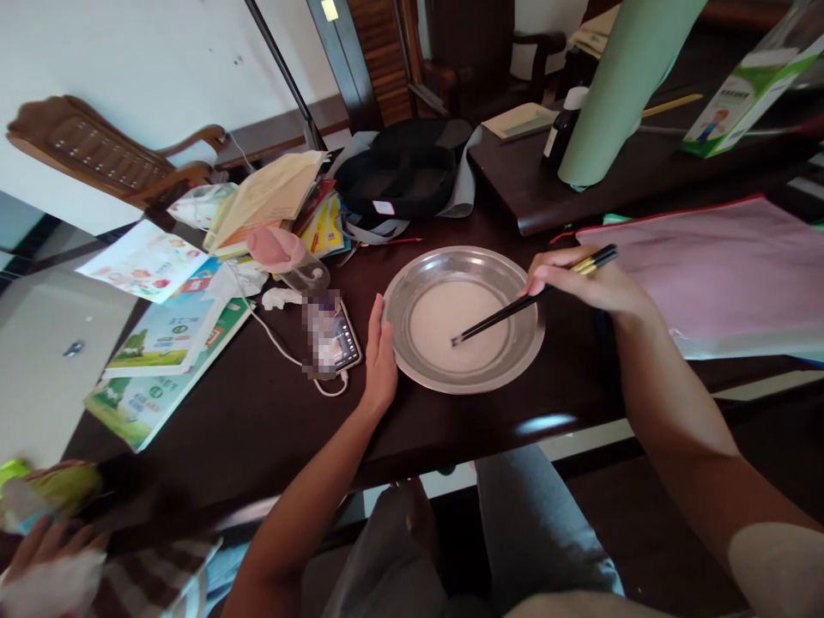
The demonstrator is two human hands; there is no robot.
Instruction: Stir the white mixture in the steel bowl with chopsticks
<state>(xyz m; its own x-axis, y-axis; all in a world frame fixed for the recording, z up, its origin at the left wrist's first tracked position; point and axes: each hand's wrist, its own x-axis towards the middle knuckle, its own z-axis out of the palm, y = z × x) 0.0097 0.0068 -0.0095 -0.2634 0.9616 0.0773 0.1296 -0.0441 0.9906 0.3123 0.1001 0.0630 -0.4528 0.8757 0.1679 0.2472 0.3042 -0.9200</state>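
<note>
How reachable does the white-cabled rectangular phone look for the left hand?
Probably yes: the left hand, touching the round silver metal bowl, has the phone just beside it, with nothing visible between them.

Left grip (381, 367) kinda flat, fingers (384, 336) pointing away; right grip (570, 276) curled in a pinch, both forearms (675, 395) angled inward.

A white wall (160, 60) is seen behind a carved wooden chair (83, 150), and light (546, 423) (a small bright patch) is reflected by the dark table (245, 421).
</note>
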